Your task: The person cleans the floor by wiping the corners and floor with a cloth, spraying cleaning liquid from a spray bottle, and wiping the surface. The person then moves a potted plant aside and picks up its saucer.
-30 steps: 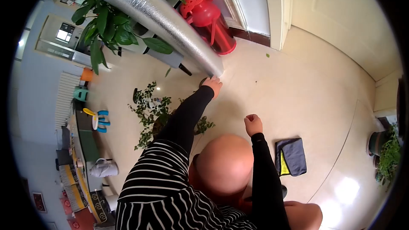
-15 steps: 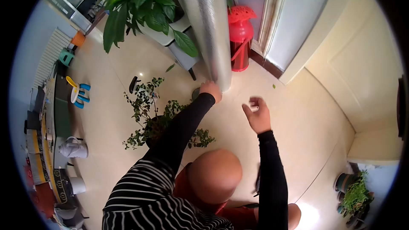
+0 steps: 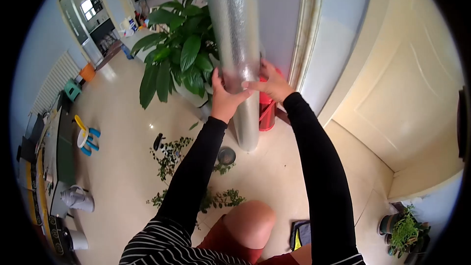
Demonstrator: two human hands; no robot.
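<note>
- The silver column (image 3: 237,24) stands upright in front of the person, its foot meeting the tiled floor (image 3: 122,167).
- The left hand (image 3: 226,99) grips its left side, thumb reaching across the front.
- The right hand (image 3: 274,86) grips the right side a little higher — thumb laid over the front, near the left thumb; the fingertips behind the column are hidden.
- The broad-leaved plant (image 3: 181,49) is just left of the column; the red flask (image 3: 267,117) is behind it, to the right.
- The dark round dish (image 3: 226,156) lies near the column's foot — beyond the small-leaved plant (image 3: 223,199).
</note>
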